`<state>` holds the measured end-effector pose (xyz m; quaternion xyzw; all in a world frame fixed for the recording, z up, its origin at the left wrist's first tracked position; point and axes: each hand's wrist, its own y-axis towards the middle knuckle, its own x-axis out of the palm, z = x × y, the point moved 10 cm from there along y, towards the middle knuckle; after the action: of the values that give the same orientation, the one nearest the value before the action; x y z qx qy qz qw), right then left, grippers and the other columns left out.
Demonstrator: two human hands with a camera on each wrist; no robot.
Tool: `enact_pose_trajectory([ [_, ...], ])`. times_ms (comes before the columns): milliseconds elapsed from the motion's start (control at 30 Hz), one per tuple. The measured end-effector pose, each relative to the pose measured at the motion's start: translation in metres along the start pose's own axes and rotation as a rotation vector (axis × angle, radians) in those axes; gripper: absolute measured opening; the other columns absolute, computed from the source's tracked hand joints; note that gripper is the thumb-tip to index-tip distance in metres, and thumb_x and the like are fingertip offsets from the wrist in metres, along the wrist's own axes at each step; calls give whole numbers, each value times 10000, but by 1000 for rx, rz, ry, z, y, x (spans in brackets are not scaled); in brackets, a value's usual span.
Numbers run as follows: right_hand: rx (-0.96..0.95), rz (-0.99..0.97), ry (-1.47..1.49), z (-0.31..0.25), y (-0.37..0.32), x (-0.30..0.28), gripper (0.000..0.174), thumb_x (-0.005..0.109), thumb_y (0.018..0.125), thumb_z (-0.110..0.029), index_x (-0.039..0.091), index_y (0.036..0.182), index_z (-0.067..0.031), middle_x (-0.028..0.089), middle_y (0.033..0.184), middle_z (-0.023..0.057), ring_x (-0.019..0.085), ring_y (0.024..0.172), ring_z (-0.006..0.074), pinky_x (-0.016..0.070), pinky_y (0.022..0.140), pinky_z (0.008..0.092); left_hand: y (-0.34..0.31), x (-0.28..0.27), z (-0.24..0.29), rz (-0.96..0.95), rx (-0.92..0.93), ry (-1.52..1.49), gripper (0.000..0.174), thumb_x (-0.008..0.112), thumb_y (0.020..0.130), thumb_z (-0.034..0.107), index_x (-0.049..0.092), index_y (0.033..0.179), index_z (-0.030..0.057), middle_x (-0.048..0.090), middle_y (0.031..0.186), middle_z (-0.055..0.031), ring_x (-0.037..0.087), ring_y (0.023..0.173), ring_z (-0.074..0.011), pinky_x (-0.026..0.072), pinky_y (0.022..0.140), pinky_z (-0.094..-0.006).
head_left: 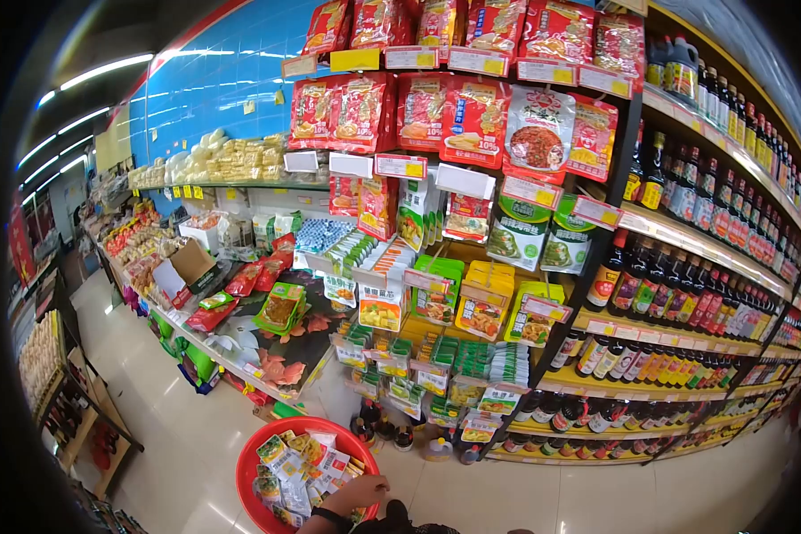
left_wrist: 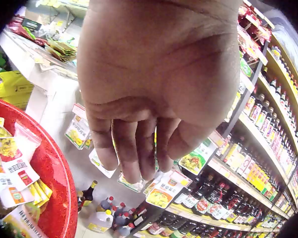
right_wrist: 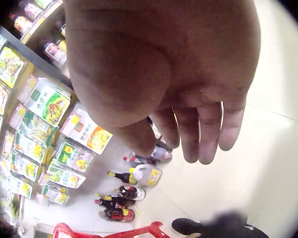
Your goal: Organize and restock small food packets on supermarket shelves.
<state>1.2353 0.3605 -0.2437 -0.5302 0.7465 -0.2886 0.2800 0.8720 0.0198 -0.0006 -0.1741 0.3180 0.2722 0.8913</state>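
Note:
My left hand (head_left: pixel 361 495) hangs over the right side of a red basket (head_left: pixel 243 463), holding nothing. In the left wrist view its fingers (left_wrist: pixel 128 153) point down, loosely bent and side by side. The basket holds several seasoning packets (head_left: pixel 285 461), white and yellow with food pictures. My right hand (right_wrist: pixel 164 69) appears only in the right wrist view, its fingers relaxed and no item in them. Hanging packets (right_wrist: pixel 53 103) show beyond its thumb, and bottles (right_wrist: pixel 121 196) stand on the floor past its fingertips.
A rack of red pouches (head_left: pixel 472 120) and hanging packets (head_left: pixel 387 285) rises ahead. Shelves of sauce bottles (head_left: pixel 667 289) run along the right. A low table (head_left: pixel 240 338) with bagged goods stands left of the rack. Tiled floor (head_left: pixel 543 498) lies in front.

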Motion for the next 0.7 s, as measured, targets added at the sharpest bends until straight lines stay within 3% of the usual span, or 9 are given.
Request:
enact_pose_trajectory([
  [200, -99, 14, -102, -99, 46, -11, 405, 654, 924, -326, 638, 1255, -93, 702, 1031, 30, 659, 892, 170, 525, 699, 343, 21, -38, -32, 143, -76, -41, 256, 589, 891, 206, 696, 1064, 50, 722, 978, -198, 699, 950, -377, 554, 830, -444],
  [300, -189, -93, -370, -142, 76, -3, 377, 642, 931, -349, 663, 1212, -98, 701, 1013, 27, 641, 869, 169, 519, 711, 344, 43, -55, -56, 170, -184, -159, 262, 591, 896, 217, 696, 1061, 42, 723, 969, -202, 700, 947, -379, 554, 826, -451],
  [400, -125, -24, -338, -155, 91, -13, 361, 637, 935, -359, 684, 1165, -84, 704, 976, 42, 630, 844, 181, 526, 724, 362, 71, -84, -59, 272, -116, -187, 237, 602, 892, 163, 689, 1063, 24, 722, 968, -211, 707, 947, -371, 560, 816, -437],
  [500, -286, 31, -831, -191, 100, -25, 386, 635, 944, -340, 670, 1205, -58, 707, 952, 52, 635, 836, 189, 536, 734, 389, 103, -101, -71, 316, -78, -221, 228, 602, 892, 116, 674, 1083, 15, 723, 977, -207, 711, 947, -366, 565, 815, -423],
  [533, -285, 79, -736, -194, 102, -35, 448, 656, 945, -326, 627, 1282, -33, 706, 956, 72, 636, 821, 189, 543, 733, 384, 115, -106, -76, 329, -69, -232, 229, 601, 894, 115, 670, 1087, 13, 723, 976, -204, 712, 944, -365, 566, 812, -422],
  [667, -219, 119, -637, -197, 114, -56, 502, 692, 944, -321, 588, 1345, -36, 704, 956, 95, 638, 816, 188, 544, 704, 347, 144, -122, -83, 388, -60, -298, 224, 601, 903, 112, 647, 1094, 5, 720, 957, -203, 710, 914, -367, 564, 793, -430],
  [700, -180, 79, -586, -186, 121, -59, 500, 692, 946, -318, 586, 1351, -44, 701, 987, 96, 637, 858, 188, 544, 749, 351, 148, -126, -82, 408, -58, -314, 219, 605, 903, 115, 644, 1089, 6, 718, 952, -204, 710, 903, -368, 564, 786, -431],
])
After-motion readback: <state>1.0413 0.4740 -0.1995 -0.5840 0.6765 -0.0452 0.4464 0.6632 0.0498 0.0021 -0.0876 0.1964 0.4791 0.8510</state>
